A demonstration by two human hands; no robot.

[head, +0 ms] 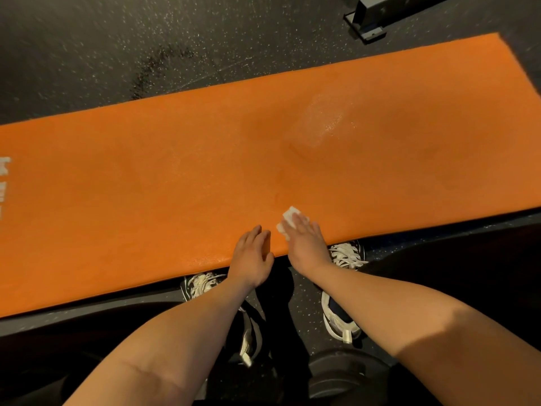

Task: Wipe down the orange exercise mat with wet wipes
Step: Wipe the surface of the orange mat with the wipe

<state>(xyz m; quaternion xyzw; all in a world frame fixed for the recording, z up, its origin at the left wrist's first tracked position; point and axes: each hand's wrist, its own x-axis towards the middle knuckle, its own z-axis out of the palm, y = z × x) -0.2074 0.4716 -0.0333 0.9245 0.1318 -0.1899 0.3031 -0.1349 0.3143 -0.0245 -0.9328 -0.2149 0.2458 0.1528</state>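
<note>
As the right hand (306, 240) presses a wipe (290, 217) flat onto the mat (146, 186), the left hand (253, 254) lies flat beside it; speckled floor (87, 39) beyond.

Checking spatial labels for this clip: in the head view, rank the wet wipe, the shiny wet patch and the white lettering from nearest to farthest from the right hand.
1. wet wipe: under the fingers of the right hand, touching it.
2. shiny wet patch: mid-way across the orange mat, beyond the hand.
3. white lettering: at the mat's far left end.

Count: orange mat (175, 171) ×1; wipe (289, 218) ×1; hands ×2, left hand (252, 254) and right hand (306, 243); shoes (347, 255) ×2; metal frame (377, 13) ×1.
</note>
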